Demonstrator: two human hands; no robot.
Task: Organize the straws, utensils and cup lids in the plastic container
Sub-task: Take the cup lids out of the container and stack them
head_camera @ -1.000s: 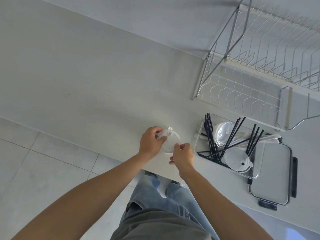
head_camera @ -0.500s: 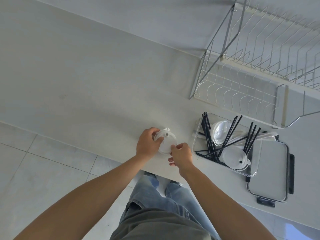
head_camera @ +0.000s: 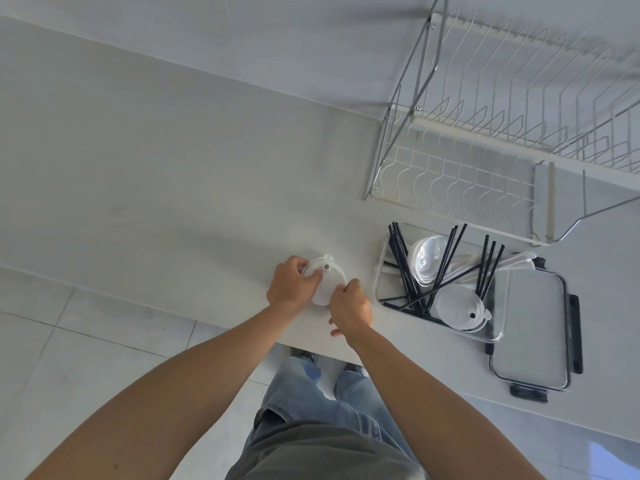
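Both hands hold a clear round cup lid (head_camera: pixel 327 276) just above the white counter, near its front edge. My left hand (head_camera: pixel 290 285) grips the lid's left rim and my right hand (head_camera: pixel 350 306) pinches its lower right rim. To the right stands the clear plastic container (head_camera: pixel 379 285). Inside it lie several black straws (head_camera: pixel 403 268), a stack of clear cup lids (head_camera: pixel 426 258), another lid (head_camera: pixel 459 308) and white plastic utensils (head_camera: pixel 512 261).
The container's cover with black clips (head_camera: pixel 535 327) lies flat just right of the container. A metal wire dish rack (head_camera: pixel 502 133) stands behind them against the wall. The white counter (head_camera: pixel 173 188) stretches to the left. Tiled floor lies below its front edge.
Both hands with the lid have kept their place over the counter; my right fingers have shifted slightly along the lid's rim. The view has drifted a little.
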